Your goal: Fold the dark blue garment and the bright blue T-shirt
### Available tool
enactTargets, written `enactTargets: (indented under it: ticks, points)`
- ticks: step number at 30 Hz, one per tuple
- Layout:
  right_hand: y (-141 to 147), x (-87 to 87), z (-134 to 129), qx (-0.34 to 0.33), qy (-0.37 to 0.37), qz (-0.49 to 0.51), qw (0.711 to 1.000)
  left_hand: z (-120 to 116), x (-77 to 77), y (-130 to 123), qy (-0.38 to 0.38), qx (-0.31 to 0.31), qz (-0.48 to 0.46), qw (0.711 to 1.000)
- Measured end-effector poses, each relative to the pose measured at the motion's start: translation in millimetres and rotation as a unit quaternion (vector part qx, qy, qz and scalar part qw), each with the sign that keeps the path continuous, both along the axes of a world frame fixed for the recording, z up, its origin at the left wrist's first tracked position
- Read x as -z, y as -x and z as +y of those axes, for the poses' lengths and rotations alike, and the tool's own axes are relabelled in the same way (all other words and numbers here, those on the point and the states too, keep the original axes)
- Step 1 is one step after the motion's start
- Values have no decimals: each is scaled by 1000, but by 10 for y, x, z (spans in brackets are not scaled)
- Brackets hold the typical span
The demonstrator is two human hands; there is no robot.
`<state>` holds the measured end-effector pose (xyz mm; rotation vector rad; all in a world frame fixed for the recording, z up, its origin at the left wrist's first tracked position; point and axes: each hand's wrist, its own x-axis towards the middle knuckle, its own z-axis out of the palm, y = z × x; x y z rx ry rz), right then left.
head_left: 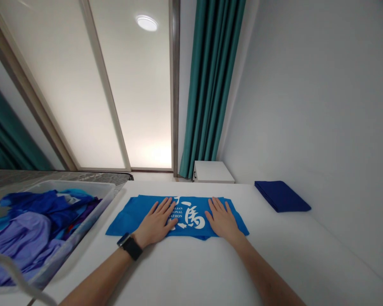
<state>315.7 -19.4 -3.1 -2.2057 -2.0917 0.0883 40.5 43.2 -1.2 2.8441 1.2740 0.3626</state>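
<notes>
A blue T-shirt with white lettering and large white characters lies folded into a wide, flat shape on the white table. My left hand, with a dark watch on its wrist, rests flat on the shirt left of the middle and covers part of the print. On the right part of the shirt my right hand also lies flat, its fingers pointing away from me. Both hands are open and hold nothing. The shirt's sides flare out beyond each hand.
A dark blue folded cloth lies at the table's right, near the wall. To the left, a whitish plastic bin holds a heap of blue and purple clothes. A pale curved bar crosses the lower left. Behind the table stands a white cabinet.
</notes>
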Motion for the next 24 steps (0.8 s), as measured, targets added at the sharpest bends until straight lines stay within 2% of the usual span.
enactTargets:
  ticks: [3,9,16,20,24]
  points:
    - [-133,8,-5,9,-3,-8,1000,-43,20,-52,30,-3,9,999]
    - [-405,23,-15,73,16,7,997,-17,8,-21,39,-9,17,999]
    - [-488,21,-15,71,19,25,997,-11,47,-19,25,-3,3,1000]
    - [-509,70,-8,70,8,21,997,124,-27,128,22,-16,-14,1000]
    - [-549,130,15,71,-8,2,997,396,-174,425,11,-64,-29,997]
